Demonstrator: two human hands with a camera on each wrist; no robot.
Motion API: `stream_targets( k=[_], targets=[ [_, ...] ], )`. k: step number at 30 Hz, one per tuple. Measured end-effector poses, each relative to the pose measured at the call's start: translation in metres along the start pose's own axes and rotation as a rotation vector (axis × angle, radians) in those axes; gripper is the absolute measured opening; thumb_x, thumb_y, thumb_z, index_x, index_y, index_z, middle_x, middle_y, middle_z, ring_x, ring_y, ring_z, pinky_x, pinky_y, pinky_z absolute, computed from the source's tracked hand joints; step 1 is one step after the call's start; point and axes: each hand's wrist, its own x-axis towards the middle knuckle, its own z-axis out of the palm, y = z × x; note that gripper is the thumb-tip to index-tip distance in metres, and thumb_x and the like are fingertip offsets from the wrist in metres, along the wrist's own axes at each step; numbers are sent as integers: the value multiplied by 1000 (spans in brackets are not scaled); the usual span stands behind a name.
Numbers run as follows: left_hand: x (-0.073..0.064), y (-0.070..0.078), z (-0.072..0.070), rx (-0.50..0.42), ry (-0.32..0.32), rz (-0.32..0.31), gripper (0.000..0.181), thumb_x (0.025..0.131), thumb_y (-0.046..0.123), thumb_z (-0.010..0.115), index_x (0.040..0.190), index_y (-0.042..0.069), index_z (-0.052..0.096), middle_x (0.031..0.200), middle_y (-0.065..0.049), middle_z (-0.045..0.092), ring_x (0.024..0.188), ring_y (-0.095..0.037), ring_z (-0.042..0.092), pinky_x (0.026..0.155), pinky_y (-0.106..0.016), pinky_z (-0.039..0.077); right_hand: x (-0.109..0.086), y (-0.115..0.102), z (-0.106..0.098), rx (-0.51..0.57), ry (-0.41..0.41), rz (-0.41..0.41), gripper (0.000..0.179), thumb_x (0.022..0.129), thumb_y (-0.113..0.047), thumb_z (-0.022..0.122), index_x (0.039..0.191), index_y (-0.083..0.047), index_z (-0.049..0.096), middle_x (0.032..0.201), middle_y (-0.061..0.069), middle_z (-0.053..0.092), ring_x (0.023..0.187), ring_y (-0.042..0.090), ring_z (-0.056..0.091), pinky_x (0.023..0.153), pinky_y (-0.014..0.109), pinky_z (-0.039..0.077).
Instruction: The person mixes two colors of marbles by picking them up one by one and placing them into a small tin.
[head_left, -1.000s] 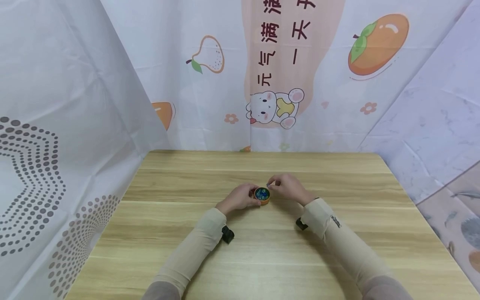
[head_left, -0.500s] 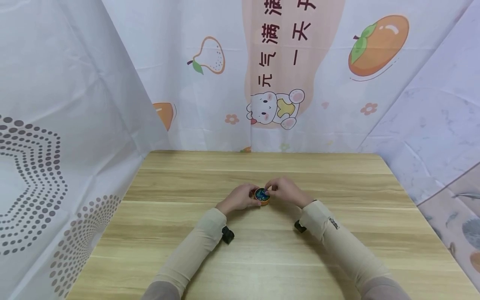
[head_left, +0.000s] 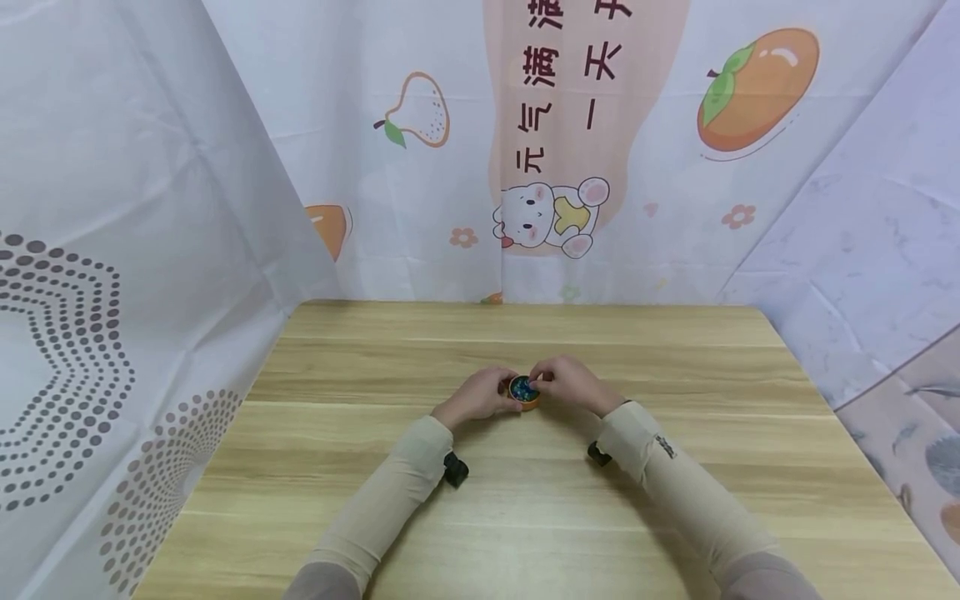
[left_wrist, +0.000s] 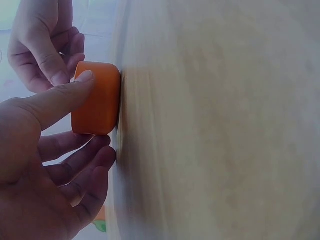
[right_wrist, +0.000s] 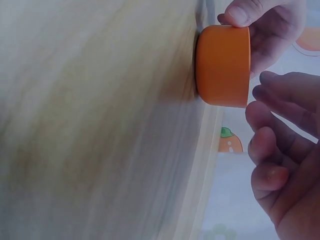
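A small round orange cup [head_left: 529, 405] stands on the table with small shiny blue and green beads [head_left: 522, 390] in it. My left hand [head_left: 483, 395] grips the cup from the left, its thumb [left_wrist: 75, 92] on the wall and its other fingers on the opposite side. My right hand [head_left: 572, 383] is at the cup's right rim. Its thumb and forefinger come together over the opening, by a small blue bead [head_left: 531, 385] in the head view. In the right wrist view its fingertips [right_wrist: 267, 77] lie beside the rim of the cup, and the beads are hidden by the wall.
The wood-grain table [head_left: 510, 517] extends around both arms. Behind it hangs a white printed curtain [head_left: 420, 192], with more cloth at the left and right. Black wrist cameras, such as the left one [head_left: 455, 469], sit below the cuffs.
My right hand has moved left and slightly down, carrying a small blue bead from beside the cup to its opening. Over the last half second it has barely shifted. My left hand keeps its grip.
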Motion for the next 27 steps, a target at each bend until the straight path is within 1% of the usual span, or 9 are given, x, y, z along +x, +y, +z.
stream_targets(
  k=[4,10,14,19,22,27],
  targets=[
    [0,0,0,8,4,-2,50,85,28,76,128,8,61,113,-4,67,98,-14,59,88,-32,49,-1,2,0,19,13,-3,12,92,-14,66,95,-6,74,74,1,65,61,8,49,54,22,41],
    [0,0,1,4,1,-6,50,85,28,77,128,8,61,111,-3,67,96,-13,59,87,-32,49,-3,3,0,46,16,25,15,94,-19,64,96,-8,74,78,1,68,62,8,51,55,23,43],
    [0,0,1,3,5,-11,50,85,28,77,128,9,61,111,-3,67,95,-12,58,86,-31,48,-3,2,-3,53,13,57,17,95,-20,62,98,-8,74,80,2,68,64,10,52,56,25,44],
    [-1,-1,0,-6,15,-2,50,85,28,77,128,8,61,110,-3,67,94,-13,58,85,-31,48,-2,2,-5,37,23,48,17,95,-19,62,98,-6,74,82,4,70,67,10,54,60,25,45],
    [-2,-1,0,-5,13,-2,52,84,28,77,129,8,60,112,-4,66,96,-13,58,86,-31,49,-2,1,-5,38,17,45,18,95,-19,62,99,-6,74,84,5,70,68,10,55,61,25,45],
    [-4,-2,1,-14,8,-3,56,85,29,77,132,6,58,117,-6,66,102,-16,60,90,-34,50,-4,1,-7,38,22,68,19,96,-20,61,101,-7,74,84,4,70,68,11,54,60,26,45]
  ],
)
